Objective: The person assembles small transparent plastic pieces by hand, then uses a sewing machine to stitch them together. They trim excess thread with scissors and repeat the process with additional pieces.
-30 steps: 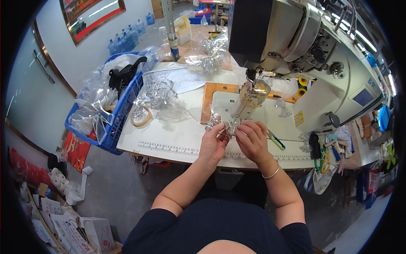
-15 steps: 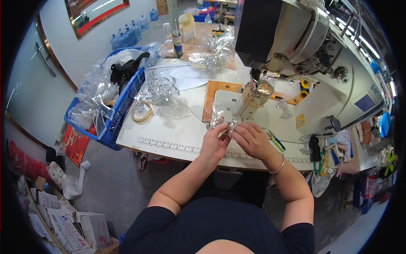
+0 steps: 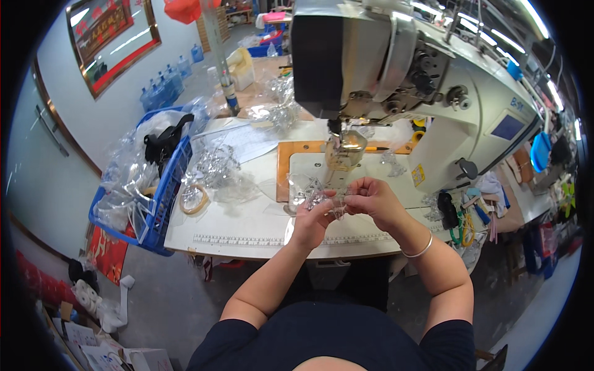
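Between my hands, in front of the sewing machine's needle area [image 3: 344, 151], is a crinkled piece of clear plastic [image 3: 302, 191] with shiny silvery markings. My left hand [image 3: 312, 224] pinches its near side between thumb and fingers. At its right end, my right hand [image 3: 375, 201] is closed with thumb and fingertips together on the same plastic. The sewing machine [image 3: 455, 133] stands just beyond, its metal plate [image 3: 303, 164] partly covered by the plastic. What the plastic is exactly cannot be made out.
Left on the white table lie a heap of clear silvery plastic [image 3: 213, 166] and a tape roll [image 3: 193, 200]. A blue basket [image 3: 162, 213] full of plastic stands beside the table. A printed ruler [image 3: 247, 240] runs along the front edge. Tools and cloth [image 3: 476, 207] lie at right.
My hands have moved slightly apart and the plastic between them is more spread out. The view has shifted, and the green-and-blue handled tool beside my right hand is now hidden.
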The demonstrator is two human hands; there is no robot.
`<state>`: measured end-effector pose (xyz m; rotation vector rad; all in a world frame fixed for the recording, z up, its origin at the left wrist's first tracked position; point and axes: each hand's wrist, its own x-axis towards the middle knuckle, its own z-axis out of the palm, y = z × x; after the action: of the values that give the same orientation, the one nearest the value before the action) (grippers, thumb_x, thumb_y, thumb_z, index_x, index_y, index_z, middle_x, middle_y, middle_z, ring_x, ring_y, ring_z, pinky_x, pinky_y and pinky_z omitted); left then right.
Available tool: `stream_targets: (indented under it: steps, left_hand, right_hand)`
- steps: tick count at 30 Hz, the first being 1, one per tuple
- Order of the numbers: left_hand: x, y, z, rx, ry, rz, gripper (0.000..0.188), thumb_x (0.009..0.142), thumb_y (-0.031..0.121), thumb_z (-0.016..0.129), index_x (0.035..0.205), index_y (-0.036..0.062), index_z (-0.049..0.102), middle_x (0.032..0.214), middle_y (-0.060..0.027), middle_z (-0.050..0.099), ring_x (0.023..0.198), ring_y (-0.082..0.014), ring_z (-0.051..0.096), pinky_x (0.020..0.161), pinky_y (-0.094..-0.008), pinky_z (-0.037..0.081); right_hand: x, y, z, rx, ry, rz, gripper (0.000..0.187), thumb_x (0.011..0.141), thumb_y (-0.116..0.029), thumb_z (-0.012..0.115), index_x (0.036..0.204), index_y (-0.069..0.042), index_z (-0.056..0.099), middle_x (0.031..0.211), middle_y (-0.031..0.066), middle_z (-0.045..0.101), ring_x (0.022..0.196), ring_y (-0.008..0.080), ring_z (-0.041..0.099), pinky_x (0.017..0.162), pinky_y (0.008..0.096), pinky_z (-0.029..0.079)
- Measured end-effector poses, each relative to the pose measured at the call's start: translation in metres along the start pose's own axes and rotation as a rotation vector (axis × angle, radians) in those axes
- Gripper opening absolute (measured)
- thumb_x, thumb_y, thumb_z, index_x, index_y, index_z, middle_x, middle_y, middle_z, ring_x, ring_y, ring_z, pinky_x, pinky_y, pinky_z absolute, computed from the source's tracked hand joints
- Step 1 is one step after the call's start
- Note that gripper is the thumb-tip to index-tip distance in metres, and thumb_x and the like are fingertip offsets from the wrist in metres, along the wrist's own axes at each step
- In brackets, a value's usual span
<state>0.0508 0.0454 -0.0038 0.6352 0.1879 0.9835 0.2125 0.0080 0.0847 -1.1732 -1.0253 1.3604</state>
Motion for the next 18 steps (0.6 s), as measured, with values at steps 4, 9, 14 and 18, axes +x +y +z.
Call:
stream_targets:
  steps: [4, 9, 14, 18]
  left_hand:
    - [0.012, 0.001, 0.016, 0.112, 0.090, 0.042, 0.030, 0.085, 0.005, 0.060, 0.114, 0.0027, 0.052, 0.097, -0.0081, 0.062, 0.086, -0.0176, 0.061, 0.077, -0.0354, 0.051]
    - [0.043, 0.023, 0.045, 0.243, 0.162, 0.109, 0.028, 0.085, 0.008, 0.061, 0.111, 0.0068, 0.052, 0.100, -0.0049, 0.061, 0.089, -0.0142, 0.059, 0.075, -0.0345, 0.051]
    - [0.059, 0.047, 0.058, 0.224, 0.275, -0.049, 0.020, 0.083, 0.014, 0.064, 0.100, 0.0104, 0.054, 0.090, -0.0012, 0.060, 0.081, -0.0131, 0.057, 0.071, -0.0332, 0.048]
    - [0.067, 0.059, 0.058, 0.266, 0.291, -0.145, 0.016, 0.084, 0.017, 0.065, 0.095, 0.0105, 0.055, 0.083, 0.0004, 0.059, 0.074, -0.0123, 0.057, 0.068, -0.0304, 0.048]
  right_hand:
    - [0.012, -0.007, -0.018, -0.039, 0.032, -0.070, 0.020, 0.076, 0.005, 0.067, 0.088, 0.001, 0.052, 0.075, 0.0063, 0.058, 0.063, 0.0138, 0.059, 0.056, 0.0245, 0.049]
    - [0.037, -0.036, -0.021, -0.079, 0.103, -0.181, 0.021, 0.074, 0.005, 0.066, 0.089, 0.002, 0.052, 0.071, 0.0058, 0.058, 0.059, 0.0123, 0.057, 0.055, 0.0240, 0.047]
    - [0.056, -0.036, -0.016, -0.445, 0.278, -0.370, 0.021, 0.073, 0.002, 0.068, 0.090, 0.003, 0.054, 0.070, 0.0037, 0.059, 0.059, 0.0086, 0.055, 0.054, 0.0215, 0.046]
    - [0.060, -0.038, -0.014, -0.583, 0.355, -0.408, 0.022, 0.071, -0.003, 0.068, 0.087, 0.005, 0.056, 0.072, 0.0039, 0.060, 0.061, 0.0080, 0.055, 0.055, 0.0217, 0.046]
